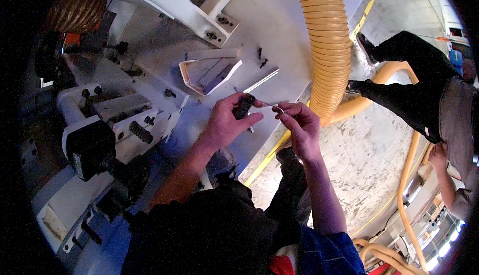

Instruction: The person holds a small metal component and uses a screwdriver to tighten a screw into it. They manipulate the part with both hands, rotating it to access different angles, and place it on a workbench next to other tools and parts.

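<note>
Part (pixel 243 106), indistinct, in left hand (pixel 225 123)

A head-worn fisheye looks down at the nearby fingers (pixel 251 121) and farther floor (pixel 352 175).

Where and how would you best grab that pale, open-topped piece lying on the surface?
Probably by the pale piece's near wall, coming from the camera wearer's side and pinching it inside and out. That wall looks raised and narrow beside a hollow, so it should pinch easily. The left hand is close but holds a dark part.
</note>
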The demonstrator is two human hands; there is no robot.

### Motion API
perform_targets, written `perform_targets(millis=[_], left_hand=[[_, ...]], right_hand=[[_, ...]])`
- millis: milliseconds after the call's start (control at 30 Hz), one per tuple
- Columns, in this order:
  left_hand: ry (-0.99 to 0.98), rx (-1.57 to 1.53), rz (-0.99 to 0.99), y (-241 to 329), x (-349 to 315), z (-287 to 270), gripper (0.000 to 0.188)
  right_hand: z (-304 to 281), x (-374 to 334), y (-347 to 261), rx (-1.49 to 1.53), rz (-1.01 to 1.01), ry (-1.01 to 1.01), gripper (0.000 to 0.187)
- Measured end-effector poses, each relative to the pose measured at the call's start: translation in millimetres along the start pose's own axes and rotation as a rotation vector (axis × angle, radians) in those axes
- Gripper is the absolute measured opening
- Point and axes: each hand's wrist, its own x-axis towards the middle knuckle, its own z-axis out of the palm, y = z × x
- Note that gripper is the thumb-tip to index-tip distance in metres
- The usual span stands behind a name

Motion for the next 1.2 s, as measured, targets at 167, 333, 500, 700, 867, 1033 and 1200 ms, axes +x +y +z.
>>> perform_targets(millis=[167, 333, 500, 700, 867, 1033, 1200], left_hand=[[-0.021, -0.003, -0.044, 28.1, -1.1, 15.4, 0.025], [0.013, -0.085, -0.07, 39.6, -0.6, 26.5, 0.027], [-0.02, -0.085, -0.078, 44.7, 0.1, 35.9, 0.029], [-0.028, -0.163, -0.094, 44.4, 1.5, 41.1, 0.025], [-0.226, -0.258, -0.156, 49.5, -0.8, 37.2, 0.023], [-0.223, -0.488, -0.194, 47.8, -4.2, 40.8, 0.02], [-0.148, -0.476, -0.148, 40.6, -2.4, 50.8, 0.019]], right_hand=[[1.4, -7.3, -35.0, 0.062, -0.072, -0.025, 0.008], [-0.4, -16.0, -49.4, 0.11, -0.133, -0.046, 0.007], [-3.0, -18.0, -54.1, 0.111, -0.19, -0.01, 0.006], [-16.9, -16.8, -48.1, 0.204, -0.245, -0.019, 0.005], [-9.6, -17.0, -58.0, 0.472, -0.13, -0.027, 0.006], [-14.1, -13.5, -51.4, 0.569, -0.139, -0.022, 0.008], [10.3, -16.1, -52.3, 0.769, -0.048, 0.138, 0.016]])
